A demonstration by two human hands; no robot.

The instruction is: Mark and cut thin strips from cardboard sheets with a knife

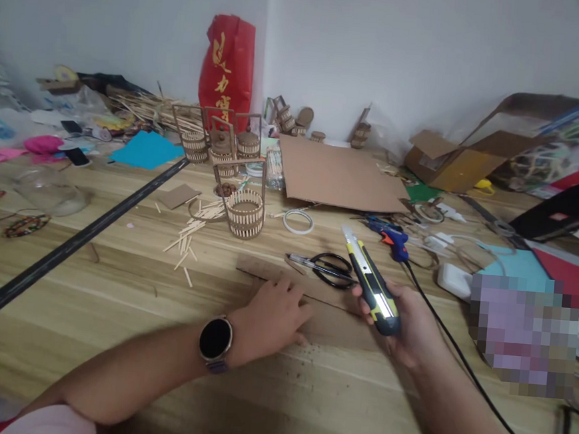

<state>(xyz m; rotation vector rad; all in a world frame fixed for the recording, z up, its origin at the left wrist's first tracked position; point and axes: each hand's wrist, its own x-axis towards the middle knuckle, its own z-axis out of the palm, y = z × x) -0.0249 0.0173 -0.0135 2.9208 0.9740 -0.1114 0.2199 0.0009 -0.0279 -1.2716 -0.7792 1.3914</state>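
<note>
My right hand [406,320] is closed around a yellow and black utility knife [372,280], its blade end pointing up and away from me above the table. My left hand [279,310], with a watch on the wrist, lies fingers outstretched on a strip of brown cardboard [331,320]. Part of that cardboard is hidden under the hand. Just beyond it are black-handled scissors [333,270] and a pen [316,264] lying across them. Between the scissors and the little baskets sits a white roll of tape [298,222].
A small stick basket [245,221] stands beside scattered wooden sticks [188,236]; several similar baskets are behind it. Further back lies a large cardboard sheet [337,174]. A blue glue gun [392,242] trails its black cord along the right. A red bag [228,65] stands against the wall.
</note>
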